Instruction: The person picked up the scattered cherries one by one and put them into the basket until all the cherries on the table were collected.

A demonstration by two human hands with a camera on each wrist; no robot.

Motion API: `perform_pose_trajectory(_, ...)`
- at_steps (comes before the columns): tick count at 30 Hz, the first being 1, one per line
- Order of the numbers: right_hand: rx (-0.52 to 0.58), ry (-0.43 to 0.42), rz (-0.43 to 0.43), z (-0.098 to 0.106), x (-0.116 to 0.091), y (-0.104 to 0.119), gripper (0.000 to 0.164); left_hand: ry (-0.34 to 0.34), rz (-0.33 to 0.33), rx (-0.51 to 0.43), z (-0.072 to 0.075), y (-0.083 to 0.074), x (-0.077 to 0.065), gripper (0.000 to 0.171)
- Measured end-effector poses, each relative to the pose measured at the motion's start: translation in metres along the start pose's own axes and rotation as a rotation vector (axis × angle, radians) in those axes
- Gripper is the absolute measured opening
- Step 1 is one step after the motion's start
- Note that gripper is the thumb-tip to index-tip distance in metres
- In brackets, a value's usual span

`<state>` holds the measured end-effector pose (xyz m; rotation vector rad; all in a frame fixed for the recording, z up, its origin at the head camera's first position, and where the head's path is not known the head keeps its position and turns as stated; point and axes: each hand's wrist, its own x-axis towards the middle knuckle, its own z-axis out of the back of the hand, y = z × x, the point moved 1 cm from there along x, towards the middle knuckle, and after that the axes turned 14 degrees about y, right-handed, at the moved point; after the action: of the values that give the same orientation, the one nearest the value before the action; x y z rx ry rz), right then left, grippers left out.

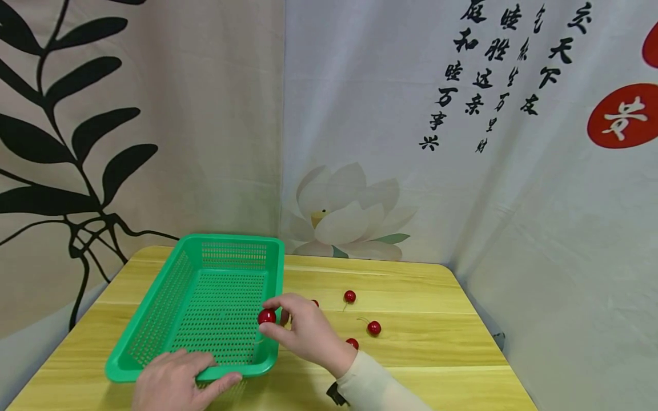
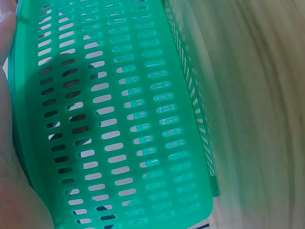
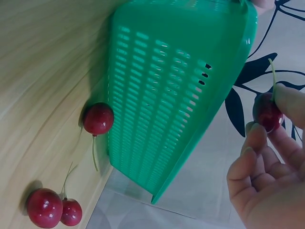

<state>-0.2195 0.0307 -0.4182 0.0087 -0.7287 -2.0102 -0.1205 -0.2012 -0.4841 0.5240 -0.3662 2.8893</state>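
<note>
My right hand [image 1: 308, 328] pinches a dark red cherry [image 1: 267, 317] between thumb and fingertips, over the right side of a green plastic basket [image 1: 231, 297]. In the right wrist view the held cherry [image 3: 267, 112] has a thin green stem pointing up. At the basket's near rim, my left hand [image 1: 177, 379] grips the edge, fingers over the inner side and thumb outside. The left wrist view shows the slotted basket wall [image 2: 114, 119] beside that hand. No cherry shows inside the basket.
Right of the basket, several cherries lie on the wooden table [image 1: 437, 365], among them one [image 1: 349, 296] at the back and one [image 1: 374, 327] farther right. Another [image 1: 352, 343] is partly hidden by my right wrist. A printed cloth [image 1: 360, 114] hangs behind the table.
</note>
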Motion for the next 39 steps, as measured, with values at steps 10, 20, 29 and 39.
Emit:
perform_pose_trajectory(10,-0.020,0.014,0.020,-0.003,0.008,0.001,0.031,-0.012,-0.006,0.007,-0.002,0.001,0.000,0.043)
perform_pose_trajectory(20,-0.040,0.054,-0.010,-0.006,0.015,0.002,0.034,-0.019,-0.008,0.010,-0.001,0.001,0.001,0.043)
perform_pose_trajectory(29,-0.082,0.076,-0.003,-0.009,0.024,0.005,0.034,-0.028,-0.018,0.009,0.000,0.001,0.001,0.043)
perform_pose_trajectory(39,-0.149,0.140,-0.031,-0.017,0.037,0.006,0.036,-0.045,-0.022,0.018,-0.001,0.000,0.000,0.043)
